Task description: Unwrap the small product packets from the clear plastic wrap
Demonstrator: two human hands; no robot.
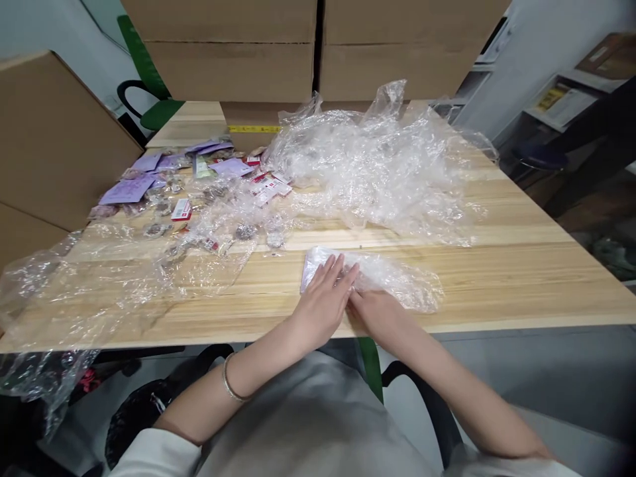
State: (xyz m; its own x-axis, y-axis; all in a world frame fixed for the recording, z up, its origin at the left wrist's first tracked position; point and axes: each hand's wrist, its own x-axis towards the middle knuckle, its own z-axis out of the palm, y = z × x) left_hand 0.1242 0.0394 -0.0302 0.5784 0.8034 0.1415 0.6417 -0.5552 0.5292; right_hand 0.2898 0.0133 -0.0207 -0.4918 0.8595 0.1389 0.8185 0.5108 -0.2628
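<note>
A clear plastic bag [402, 278] lies flat near the table's front edge, with a pale purple edge showing at its left end. My left hand [325, 295] rests on top of it, fingers stretched out over the plastic. Close against it, my right hand [380, 315] is curled at the front side of the bag. Its fingertips are tucked out of sight beside the left hand, so what they grip is hidden.
A large heap of clear plastic bags [368, 165] covers the table's back middle. Bagged small items with purple cards [130, 189] and red-and-white labels [181, 209] lie at left. Loose plastic film [64, 371] hangs over the front left edge. Cardboard boxes [228, 69] stand behind.
</note>
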